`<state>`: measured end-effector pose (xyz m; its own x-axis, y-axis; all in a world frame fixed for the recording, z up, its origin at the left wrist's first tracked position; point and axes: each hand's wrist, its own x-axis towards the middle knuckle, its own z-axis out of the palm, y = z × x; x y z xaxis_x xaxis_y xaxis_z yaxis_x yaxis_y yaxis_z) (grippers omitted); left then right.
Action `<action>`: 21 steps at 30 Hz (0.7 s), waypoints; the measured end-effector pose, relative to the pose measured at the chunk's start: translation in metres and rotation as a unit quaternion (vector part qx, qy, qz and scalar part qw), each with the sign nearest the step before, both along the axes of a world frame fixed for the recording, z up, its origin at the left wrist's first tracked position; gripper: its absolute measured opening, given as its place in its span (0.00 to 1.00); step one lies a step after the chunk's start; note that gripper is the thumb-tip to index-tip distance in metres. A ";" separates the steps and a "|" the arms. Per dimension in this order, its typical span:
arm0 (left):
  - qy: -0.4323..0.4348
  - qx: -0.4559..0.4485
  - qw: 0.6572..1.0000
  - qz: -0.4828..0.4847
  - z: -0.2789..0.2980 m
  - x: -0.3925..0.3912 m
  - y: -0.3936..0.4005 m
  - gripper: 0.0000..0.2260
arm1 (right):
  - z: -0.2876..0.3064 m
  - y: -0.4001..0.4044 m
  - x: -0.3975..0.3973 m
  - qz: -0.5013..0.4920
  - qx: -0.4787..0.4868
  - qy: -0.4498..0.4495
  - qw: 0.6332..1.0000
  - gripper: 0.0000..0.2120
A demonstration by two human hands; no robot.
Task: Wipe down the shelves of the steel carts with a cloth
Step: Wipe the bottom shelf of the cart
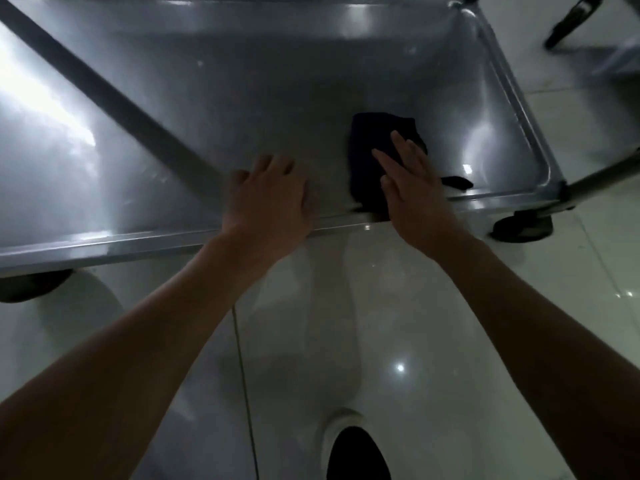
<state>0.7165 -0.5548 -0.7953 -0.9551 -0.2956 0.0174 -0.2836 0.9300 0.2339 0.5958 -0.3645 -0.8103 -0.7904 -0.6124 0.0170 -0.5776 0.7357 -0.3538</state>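
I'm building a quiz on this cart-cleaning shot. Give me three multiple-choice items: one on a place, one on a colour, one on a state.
1. Where does the dark crumpled cloth lie?
A. on the white tiled floor
B. on the steel cart shelf, near its front right corner
C. hanging on a cart leg

2. What colour is the cloth?
A. white
B. yellow
C. dark, near black

3. How is the right hand placed?
A. flat on the cloth, fingers straight
B. clenched, off the cloth
C. gripping a wheel

Answers: 1 B, the cloth rests inside the rim; 2 C, it looks near black against the steel; 3 A, straight fingers press it.
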 end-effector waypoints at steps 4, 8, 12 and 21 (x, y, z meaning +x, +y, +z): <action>0.003 -0.016 1.000 0.004 -0.005 -0.006 0.005 0.16 | 0.003 0.016 -0.011 -0.030 -0.006 -0.025 0.999 0.22; 0.020 -0.012 1.000 0.004 -0.005 -0.004 0.002 0.15 | 0.008 0.011 -0.012 -0.036 0.024 -0.047 0.998 0.29; -0.011 0.000 1.000 -0.004 0.003 -0.002 0.003 0.16 | 0.016 0.005 -0.006 -0.044 0.032 -0.017 0.998 0.30; -0.047 0.071 0.996 -0.004 0.076 0.069 0.017 0.17 | 0.063 0.010 0.066 -0.004 0.042 -0.098 0.994 0.24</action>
